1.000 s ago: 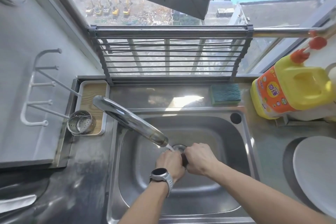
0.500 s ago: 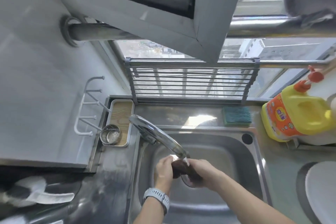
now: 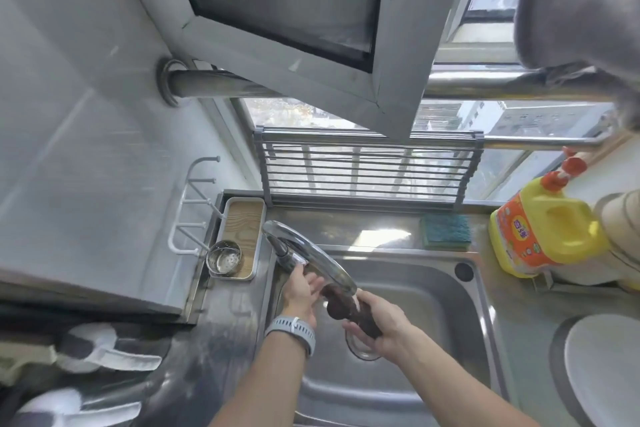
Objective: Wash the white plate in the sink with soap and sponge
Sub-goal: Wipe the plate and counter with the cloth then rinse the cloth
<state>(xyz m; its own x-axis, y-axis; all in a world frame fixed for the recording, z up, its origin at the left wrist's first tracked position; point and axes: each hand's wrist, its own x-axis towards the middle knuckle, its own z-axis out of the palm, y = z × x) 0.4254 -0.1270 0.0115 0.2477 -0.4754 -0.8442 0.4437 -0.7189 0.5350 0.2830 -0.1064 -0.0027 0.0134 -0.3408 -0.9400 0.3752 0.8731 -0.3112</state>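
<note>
Rinsing at sink (image 3: 433,291) | right hand (image 3: 384,326) grasping dark object, left hand (image 3: 301,291) released | plate (image 3: 602,367) on desk's right edge: stiff, fragile, slippery wet; hold the rim.

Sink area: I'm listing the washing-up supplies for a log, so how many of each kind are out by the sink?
Sponge: 1, green, on the ledge behind the sink
Dish soap jug: 1, yellow, right of the sink
White plate: 1, on the counter at right
Metal strainer cup: 1, on the tray at left
Total: 4
</note>
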